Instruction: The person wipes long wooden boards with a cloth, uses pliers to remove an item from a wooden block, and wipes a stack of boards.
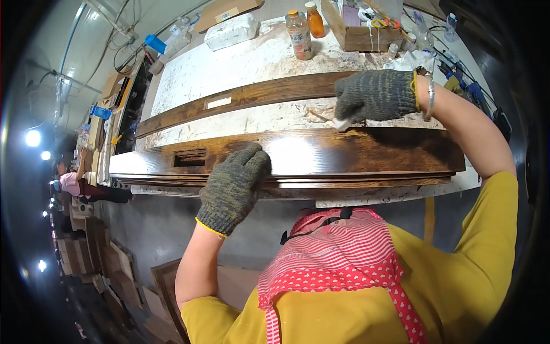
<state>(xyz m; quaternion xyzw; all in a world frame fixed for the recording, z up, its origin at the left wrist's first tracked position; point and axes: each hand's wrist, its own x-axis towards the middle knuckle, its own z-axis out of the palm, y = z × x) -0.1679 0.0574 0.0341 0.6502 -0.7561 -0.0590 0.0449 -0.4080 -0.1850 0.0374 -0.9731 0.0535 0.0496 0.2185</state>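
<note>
Lying under both hands: dark wooden board [344, 152].

A long white, stained counter [229, 71] carries two dark wooden boards [344, 152] [246, 97], two bottles [299, 34], a cardboard box [361, 37] and a white bag [232, 31].

A long dark-stained wooden board [321, 152] lies flat under both hands, running left to right. Its top is glossy, with a bright glare patch between the hands, and a small rectangular slot [190, 157] is cut into it to the left of the left hand. Its front edge is stepped and moulded. A small white block [342, 124] sits against the board's far edge, gripped under the right hand.
</note>
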